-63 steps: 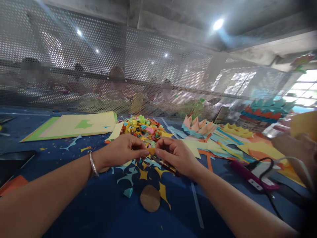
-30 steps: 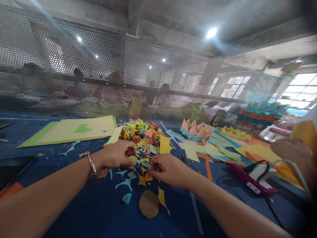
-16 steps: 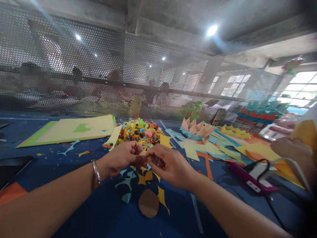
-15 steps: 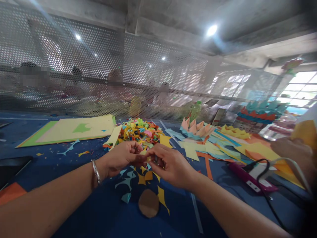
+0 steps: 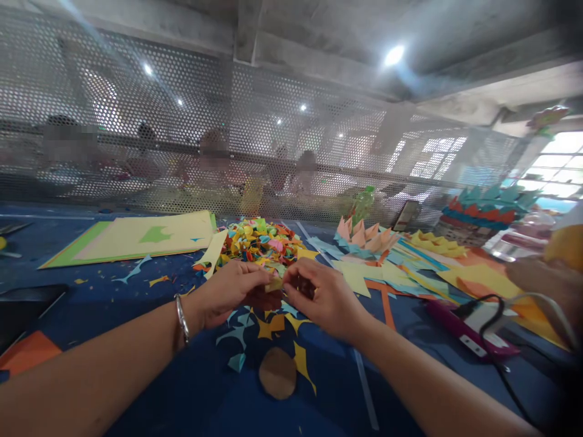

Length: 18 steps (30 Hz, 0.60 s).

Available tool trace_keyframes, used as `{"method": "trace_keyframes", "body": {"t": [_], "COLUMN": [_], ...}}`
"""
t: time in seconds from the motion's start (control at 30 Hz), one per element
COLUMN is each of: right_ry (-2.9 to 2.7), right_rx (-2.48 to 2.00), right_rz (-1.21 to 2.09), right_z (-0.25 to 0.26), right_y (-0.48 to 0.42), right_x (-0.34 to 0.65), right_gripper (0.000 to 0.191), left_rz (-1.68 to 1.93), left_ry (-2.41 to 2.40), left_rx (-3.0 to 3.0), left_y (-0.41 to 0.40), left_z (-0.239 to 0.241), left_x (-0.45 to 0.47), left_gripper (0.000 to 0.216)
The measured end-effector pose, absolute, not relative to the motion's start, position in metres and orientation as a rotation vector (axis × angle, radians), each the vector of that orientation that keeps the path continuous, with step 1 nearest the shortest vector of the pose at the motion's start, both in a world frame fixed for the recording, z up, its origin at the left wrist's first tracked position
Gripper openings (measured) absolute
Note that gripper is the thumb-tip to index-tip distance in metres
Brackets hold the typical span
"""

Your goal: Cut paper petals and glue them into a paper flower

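My left hand (image 5: 234, 292), with a silver bangle at the wrist, pinches a small pale yellow paper piece (image 5: 274, 284) between thumb and fingers. Close on its right, my right hand (image 5: 321, 297) has its fingers curled towards the thumb; whether anything small is in them is hidden. Behind both hands rises a heap of small colourful paper pieces (image 5: 259, 240). Below them on the blue tabletop lie yellow paper scraps (image 5: 300, 361), light blue scraps (image 5: 235, 338) and a round brown cardboard disc (image 5: 277, 373).
Stacked paper sheets (image 5: 132, 233) lie at the left. On the right are a peach pointed paper crown (image 5: 364, 237), paper strips and a purple power strip (image 5: 473, 331) with cables. Another person's hand (image 5: 537, 279) is at the far right. A perforated metal screen (image 5: 282, 139) stands behind.
My right hand has drawn slightly away to the right from the paper piece, which stays in my left hand. The view has shifted a little. The other person's hand has moved slightly.
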State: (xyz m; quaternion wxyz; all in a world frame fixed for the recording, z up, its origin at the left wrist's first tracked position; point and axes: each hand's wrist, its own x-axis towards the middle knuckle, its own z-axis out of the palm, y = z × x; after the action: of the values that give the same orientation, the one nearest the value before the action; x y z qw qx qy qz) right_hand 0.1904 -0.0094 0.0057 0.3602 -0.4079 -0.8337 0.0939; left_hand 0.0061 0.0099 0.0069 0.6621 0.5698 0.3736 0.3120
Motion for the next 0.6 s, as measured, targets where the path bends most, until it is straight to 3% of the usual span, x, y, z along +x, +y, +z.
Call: {"method": "trace_keyframes", "body": {"t": [0.23,0.6], "right_ry": [-2.094,-2.095], "right_rx": [-1.109,-1.111], "right_rz": [0.265,0.313], "right_z": [0.008,0.008], "right_y": [-0.009,-0.01], "right_x": [0.191,0.19], "right_gripper": [0.007,0.006], "left_rz": [0.768,0.82], "left_ry": [0.76,0.829], "left_rx": [1.598,1.605], "left_y": [0.006,0.009], "left_z": [0.003,-0.004], "left_x": [0.01,0.012], "left_gripper": [0.017,0.014]}}
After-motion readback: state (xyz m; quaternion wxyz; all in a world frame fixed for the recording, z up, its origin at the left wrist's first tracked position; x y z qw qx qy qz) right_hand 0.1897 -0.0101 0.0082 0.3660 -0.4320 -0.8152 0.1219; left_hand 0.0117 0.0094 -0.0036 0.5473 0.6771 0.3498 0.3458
